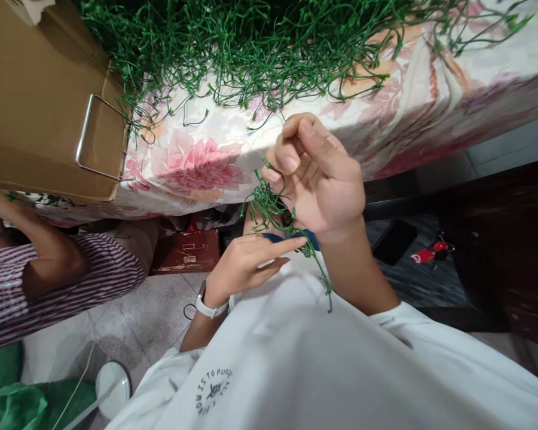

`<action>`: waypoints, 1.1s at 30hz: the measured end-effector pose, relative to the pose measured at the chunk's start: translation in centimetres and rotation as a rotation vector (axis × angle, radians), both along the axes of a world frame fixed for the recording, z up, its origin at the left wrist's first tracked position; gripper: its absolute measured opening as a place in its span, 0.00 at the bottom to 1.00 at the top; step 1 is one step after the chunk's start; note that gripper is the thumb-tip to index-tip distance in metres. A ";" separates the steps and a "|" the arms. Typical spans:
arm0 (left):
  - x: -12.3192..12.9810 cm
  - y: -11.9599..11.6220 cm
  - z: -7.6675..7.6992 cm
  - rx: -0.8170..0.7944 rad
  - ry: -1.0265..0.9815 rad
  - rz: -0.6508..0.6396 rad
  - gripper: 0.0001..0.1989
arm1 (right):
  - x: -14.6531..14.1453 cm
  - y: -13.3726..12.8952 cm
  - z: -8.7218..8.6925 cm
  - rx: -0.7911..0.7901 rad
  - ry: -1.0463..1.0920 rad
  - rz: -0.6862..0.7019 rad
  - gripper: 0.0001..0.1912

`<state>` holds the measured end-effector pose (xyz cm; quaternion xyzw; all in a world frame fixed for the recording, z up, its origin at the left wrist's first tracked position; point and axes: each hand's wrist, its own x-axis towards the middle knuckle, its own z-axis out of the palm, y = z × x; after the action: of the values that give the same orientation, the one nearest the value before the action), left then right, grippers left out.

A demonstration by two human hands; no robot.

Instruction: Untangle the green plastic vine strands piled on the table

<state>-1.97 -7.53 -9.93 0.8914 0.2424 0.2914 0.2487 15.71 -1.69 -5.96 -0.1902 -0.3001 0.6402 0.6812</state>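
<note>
My left hand [251, 263], wearing a watch with a white strap, is low in front of my white shirt. Its index finger points out to the right, and its thumb is hidden. A bunch of thin green artificial stems [269, 206] runs behind these fingers, held there, and its tail hangs down over the shirt. Just above and to the right, my right hand [320, 170] is turned palm toward me, fingers curled in a pinch. Thin stems reach its lower fingers; what lies between its fingertips is mostly hidden, but appears to be a green stem.
A large heap of green stems [251, 54] covers the back of the table with its flowered cloth [201, 164]. At left stands a cardboard box [40, 107] with a metal handle. Another person's arm [54, 239] is beyond it. A phone [394, 242] and red-tagged keys [430, 252] lie at right.
</note>
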 end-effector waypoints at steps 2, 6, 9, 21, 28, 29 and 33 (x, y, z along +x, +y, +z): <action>1.3 -0.2 -0.5 0.174 0.028 0.052 0.18 | -0.3 0.2 0.1 -0.018 0.094 0.078 0.09; 3.0 -0.1 -0.8 0.407 -0.053 0.199 0.14 | -0.6 0.5 -0.4 -0.106 -0.021 0.129 0.12; 3.5 0.4 -0.1 0.444 -0.119 0.247 0.10 | -0.2 0.7 -1.3 -0.071 -0.173 0.130 0.16; 3.5 2.8 2.0 -0.341 -0.722 0.572 0.18 | 2.3 -1.3 -1.5 0.239 -0.830 -0.108 0.22; 2.8 3.2 2.0 -0.541 -0.772 0.567 0.21 | 2.8 -1.7 -0.9 0.248 -0.779 0.020 0.16; 2.7 3.2 2.1 -0.595 -0.759 0.516 0.23 | 2.7 -1.7 -1.0 0.229 -0.770 0.011 0.16; 2.2 3.1 2.6 -0.843 -0.730 0.348 0.26 | 2.6 -1.6 -1.1 0.187 -0.749 0.005 0.17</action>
<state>0.21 -4.45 -7.32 0.5043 0.3791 0.4945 0.5979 18.31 -3.32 -7.09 -0.3472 -0.5856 0.4977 0.5374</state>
